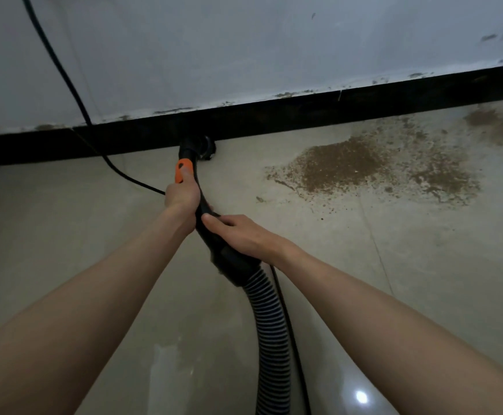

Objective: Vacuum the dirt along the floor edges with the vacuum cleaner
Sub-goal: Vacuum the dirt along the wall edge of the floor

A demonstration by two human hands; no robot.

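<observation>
No text, label, brand, number or sign can be read anywhere in the view; the black vacuum wand (pixel 211 235) and its orange slider (pixel 180 172) carry no legible marking; the ribbed hose (pixel 269 330) just below the wand shows only plain stripes; the white wall (pixel 244 46) and the black skirting (pixel 304 112) above the wand bear only scuffs and flaked paint, nothing written.
</observation>
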